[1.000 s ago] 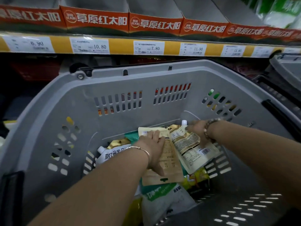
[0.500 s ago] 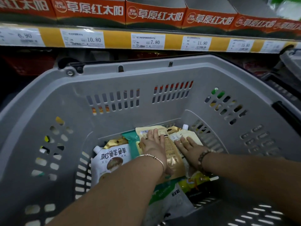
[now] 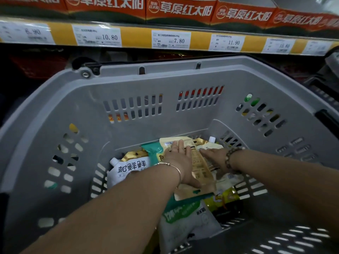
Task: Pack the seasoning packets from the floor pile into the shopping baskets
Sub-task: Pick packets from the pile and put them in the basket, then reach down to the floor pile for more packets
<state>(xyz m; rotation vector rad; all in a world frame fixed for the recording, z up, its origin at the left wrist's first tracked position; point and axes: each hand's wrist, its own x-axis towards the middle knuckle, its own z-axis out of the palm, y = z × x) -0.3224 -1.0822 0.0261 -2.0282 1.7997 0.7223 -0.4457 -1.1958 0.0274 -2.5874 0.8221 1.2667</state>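
Seasoning packets [image 3: 132, 166] in grey basket [image 3: 128, 85], fingers [image 3: 180, 146] flat, pressing them, price-tagged shelf [image 3: 135, 36] behind.

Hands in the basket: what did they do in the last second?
The right hand lowered the white spouted pouch flat into the grey basket, released it, and now lies flat on it. The left hand stayed pressed on the tan packet; the basket kept its place.
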